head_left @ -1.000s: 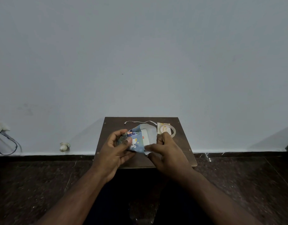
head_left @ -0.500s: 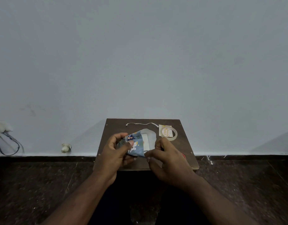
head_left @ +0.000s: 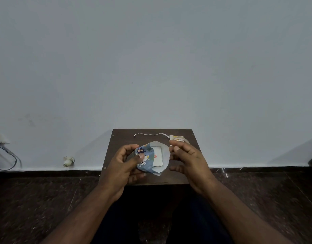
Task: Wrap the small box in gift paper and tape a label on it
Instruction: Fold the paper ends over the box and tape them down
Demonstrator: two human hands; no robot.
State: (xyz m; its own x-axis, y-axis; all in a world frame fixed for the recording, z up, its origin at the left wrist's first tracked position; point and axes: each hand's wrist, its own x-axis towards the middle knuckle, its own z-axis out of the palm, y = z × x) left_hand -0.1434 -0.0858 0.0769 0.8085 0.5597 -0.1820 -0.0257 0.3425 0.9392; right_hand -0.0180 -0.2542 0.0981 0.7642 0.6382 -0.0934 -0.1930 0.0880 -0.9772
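Box: small white cardboard box (head_left: 157, 156) sits half-covered in blue cartoon-print gift paper (head_left: 146, 156), held just above the dark wooden board (head_left: 120, 138).
Left hand: my left hand (head_left: 123, 166) pinches paper and box together.
Right hand: my right hand (head_left: 188, 161) is loosely curled beside the paper's edge — grasping nothing, I think.
Progress: one side folded; the rest is unwrapped, untaped.
Left to do: clear tape roll (head_left: 180, 139) and label — unused.
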